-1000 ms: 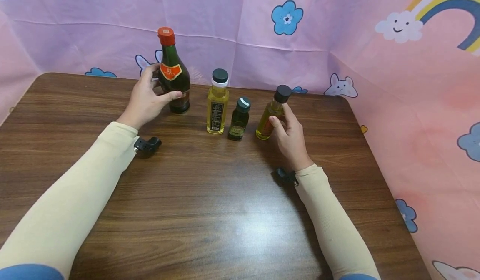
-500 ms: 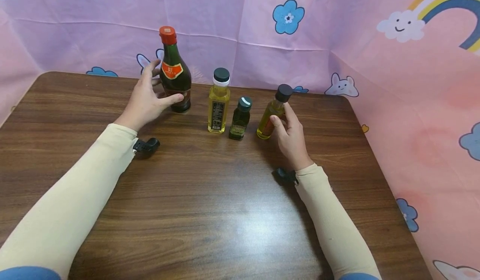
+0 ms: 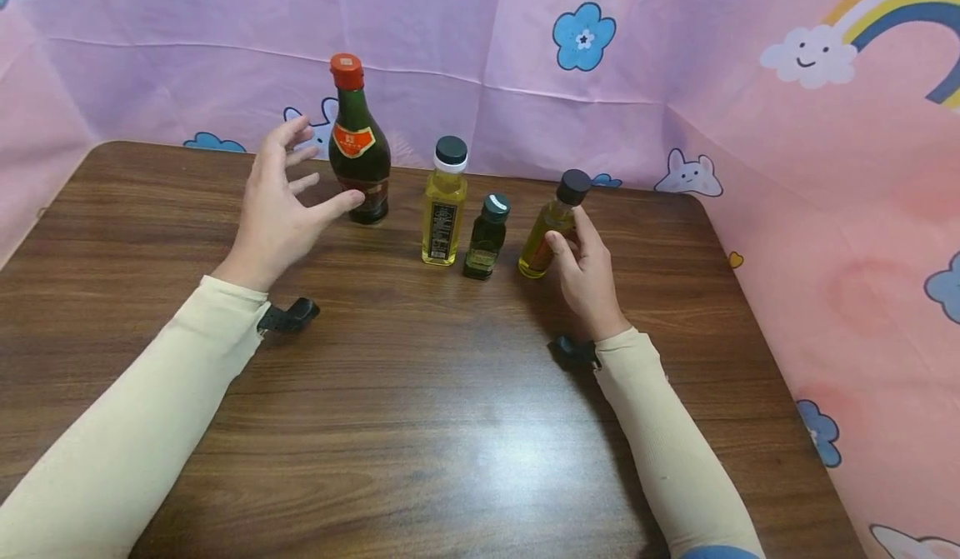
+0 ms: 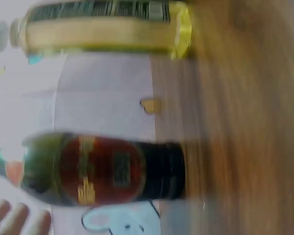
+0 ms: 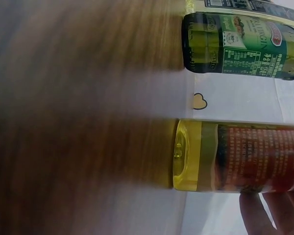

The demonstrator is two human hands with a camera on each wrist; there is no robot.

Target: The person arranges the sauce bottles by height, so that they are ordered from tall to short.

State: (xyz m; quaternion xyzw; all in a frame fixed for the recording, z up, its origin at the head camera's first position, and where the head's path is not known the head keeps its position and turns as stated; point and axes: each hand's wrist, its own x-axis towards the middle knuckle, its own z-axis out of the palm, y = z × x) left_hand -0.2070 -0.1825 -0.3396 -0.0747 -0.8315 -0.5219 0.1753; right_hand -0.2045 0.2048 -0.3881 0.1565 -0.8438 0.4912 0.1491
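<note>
My left hand (image 3: 272, 205) is spread beside a dark green bottle (image 3: 362, 159) with a red cap, which stands upright at the back of the table. In the left wrist view, fingertips (image 4: 19, 220) show a gap from this bottle. My right hand (image 3: 588, 280) holds a slim oil bottle (image 3: 537, 242) with a black cap, thumb in front and fingers round its far side. The right wrist view shows its base on the table and fingers against its red label. Between the hands stand a square yellow oil bottle (image 3: 442, 222) and a small dark green bottle (image 3: 484, 247).
The brown wooden table (image 3: 390, 392) runs back to a pink and purple patterned cloth (image 3: 442, 34). More of this cloth hangs along the right edge. All the bottles stand close to the back edge.
My left hand has let go of the red-capped bottle, its fingers spreading and drawing away to the left. The right hand keeps its grip on the slim oil bottle. The view has shifted slightly.
</note>
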